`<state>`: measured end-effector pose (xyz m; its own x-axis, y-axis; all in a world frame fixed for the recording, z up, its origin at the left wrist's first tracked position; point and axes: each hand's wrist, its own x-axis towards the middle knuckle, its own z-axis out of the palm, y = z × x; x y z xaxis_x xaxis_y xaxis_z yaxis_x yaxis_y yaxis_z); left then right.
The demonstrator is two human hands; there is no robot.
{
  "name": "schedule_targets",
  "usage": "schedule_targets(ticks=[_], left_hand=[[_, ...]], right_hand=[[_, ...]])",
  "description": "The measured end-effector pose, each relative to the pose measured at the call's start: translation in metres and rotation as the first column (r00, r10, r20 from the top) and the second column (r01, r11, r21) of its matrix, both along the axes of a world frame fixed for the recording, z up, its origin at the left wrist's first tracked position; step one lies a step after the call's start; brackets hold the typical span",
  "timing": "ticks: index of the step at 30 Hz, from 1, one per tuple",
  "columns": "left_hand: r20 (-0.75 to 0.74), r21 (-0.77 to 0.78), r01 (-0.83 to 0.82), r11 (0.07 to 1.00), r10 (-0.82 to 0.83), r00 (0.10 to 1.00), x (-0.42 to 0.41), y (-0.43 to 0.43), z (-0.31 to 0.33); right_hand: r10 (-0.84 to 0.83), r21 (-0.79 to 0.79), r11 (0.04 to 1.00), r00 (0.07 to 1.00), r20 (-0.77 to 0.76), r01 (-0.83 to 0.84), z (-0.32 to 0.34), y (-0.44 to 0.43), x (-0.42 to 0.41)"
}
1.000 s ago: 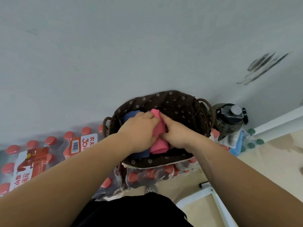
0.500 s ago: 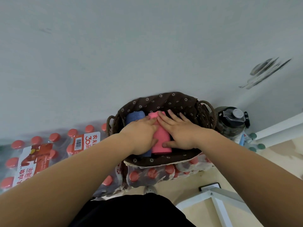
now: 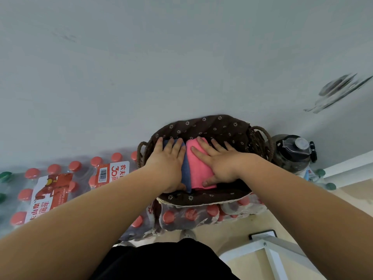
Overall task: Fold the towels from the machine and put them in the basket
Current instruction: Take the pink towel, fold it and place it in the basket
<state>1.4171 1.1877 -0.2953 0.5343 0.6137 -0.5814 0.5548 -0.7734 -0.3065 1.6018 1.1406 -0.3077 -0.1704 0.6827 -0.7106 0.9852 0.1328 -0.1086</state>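
A woven basket (image 3: 214,126) with a dark brown flowered liner stands against the grey wall, resting on a pack of bottles. Inside it lie a folded pink towel (image 3: 196,167) and, to its left, a folded blue towel (image 3: 186,172). My left hand (image 3: 168,162) lies flat on the blue towel with straight fingers. My right hand (image 3: 219,163) presses flat on the pink towel, fingers spread. The blue towel is mostly hidden under my left hand.
Shrink-wrapped packs of red-capped bottles (image 3: 60,178) lie left of and under the basket. A dark large water jug (image 3: 292,154) stands right of the basket by the wall. A white metal frame (image 3: 268,249) crosses the floor at lower right.
Both hands went from holding the pink towel above the basket to lying flat. The left hand slid onto the blue towel; the right spread over the pink towel, which now lies down in the basket.
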Motion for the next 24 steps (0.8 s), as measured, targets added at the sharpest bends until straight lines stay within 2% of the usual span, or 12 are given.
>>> schedule_targets(ticks=[4, 8, 12, 15, 19, 24], left_hand=[[-0.01, -0.012, -0.025, 1.0, 0.025, 1.0, 0.003, -0.001, 0.003], [0.042, -0.028, -0.011, 1.0, 0.012, 0.999, 0.002, -0.001, 0.014], [0.226, -0.053, -0.001, 0.999, 0.013, 0.974, -0.007, -0.005, 0.037], [0.383, 0.015, 0.05, 0.999, -0.052, 0.922, -0.022, -0.006, 0.055], [0.513, 0.108, 0.094, 0.99, -0.136, 0.847, -0.046, -0.005, 0.072], [0.646, 0.091, 0.11, 0.99, -0.143, 0.75, -0.102, -0.004, 0.069]], right_hand=[[-0.014, -0.041, 0.999, 1.0, 0.015, 0.015, 0.002, 0.005, -0.003], [-0.022, -0.007, 1.0, 0.999, 0.044, 0.023, 0.009, 0.003, -0.006], [-0.051, 0.092, 0.995, 0.997, 0.056, 0.046, 0.027, -0.008, -0.014], [-0.136, 0.184, 0.974, 0.991, -0.008, 0.135, 0.046, -0.023, -0.025], [-0.251, 0.396, 0.883, 0.966, -0.056, 0.252, 0.066, -0.042, -0.047], [-0.414, 0.566, 0.724, 0.905, -0.1, 0.394, 0.068, -0.068, -0.099]])
